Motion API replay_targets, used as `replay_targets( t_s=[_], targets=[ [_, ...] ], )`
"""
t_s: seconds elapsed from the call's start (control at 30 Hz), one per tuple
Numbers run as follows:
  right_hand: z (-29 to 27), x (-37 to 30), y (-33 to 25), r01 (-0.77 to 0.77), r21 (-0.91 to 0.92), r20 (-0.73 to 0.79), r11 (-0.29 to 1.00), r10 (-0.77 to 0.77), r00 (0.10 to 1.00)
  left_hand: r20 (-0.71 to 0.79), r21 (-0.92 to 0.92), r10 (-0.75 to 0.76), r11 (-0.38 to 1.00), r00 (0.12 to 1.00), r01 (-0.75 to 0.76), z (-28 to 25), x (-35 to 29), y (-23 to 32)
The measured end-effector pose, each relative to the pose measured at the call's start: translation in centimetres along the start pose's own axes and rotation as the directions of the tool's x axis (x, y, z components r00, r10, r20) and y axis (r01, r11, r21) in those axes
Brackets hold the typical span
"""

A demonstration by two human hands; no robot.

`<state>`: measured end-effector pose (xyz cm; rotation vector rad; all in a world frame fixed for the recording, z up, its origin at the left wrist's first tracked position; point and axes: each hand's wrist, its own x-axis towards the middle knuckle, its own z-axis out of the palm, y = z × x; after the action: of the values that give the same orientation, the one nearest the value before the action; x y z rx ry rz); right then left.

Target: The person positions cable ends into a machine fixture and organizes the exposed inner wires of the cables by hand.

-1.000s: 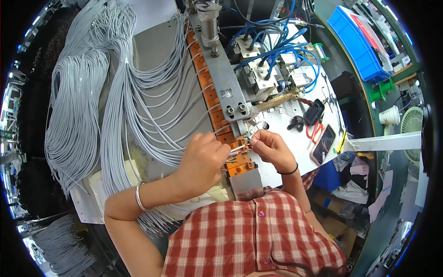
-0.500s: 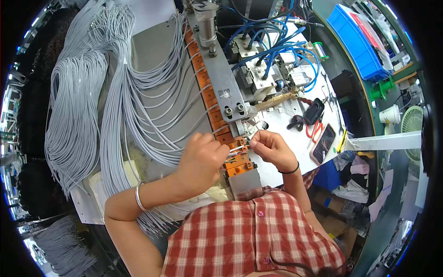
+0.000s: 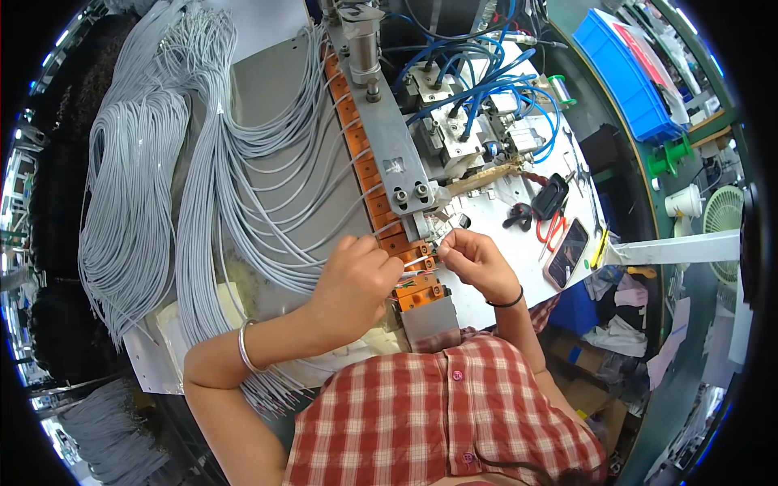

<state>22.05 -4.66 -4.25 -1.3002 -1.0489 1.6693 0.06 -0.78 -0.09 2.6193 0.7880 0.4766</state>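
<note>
Our right hand point(image 3: 482, 266) was pinched together beside the white wire point(image 3: 416, 261); our left hand's point(image 3: 356, 279) grip we could not tell. The wire seemed light, bendable, best held near its tip.

A thin white wire point(image 3: 416, 261) slants over the orange fixture point(image 3: 420, 297).

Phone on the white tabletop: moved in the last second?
No. The phone lies at the same angle, just left of the end of the fixed white bar, with no visible shift against it.
</note>
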Motion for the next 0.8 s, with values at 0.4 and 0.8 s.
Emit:
replay_targets(
  t_s=[0.4,0.8],
  targets=[
    [-0.5,0.0,-0.1,-0.101,0.067,0.044,0.993,0.098,0.994,0.035,0.001,-0.015,1.0,0.999,0.015,-0.1,0.1,-0.1],
    [-0.8,0.1,1.6,0.122,-0.211,-0.087,0.97,-0.143,0.986,-0.04,0.058,0.039,0.998,0.998,-0.036,0.3,0.5,-0.1]
  ],
)
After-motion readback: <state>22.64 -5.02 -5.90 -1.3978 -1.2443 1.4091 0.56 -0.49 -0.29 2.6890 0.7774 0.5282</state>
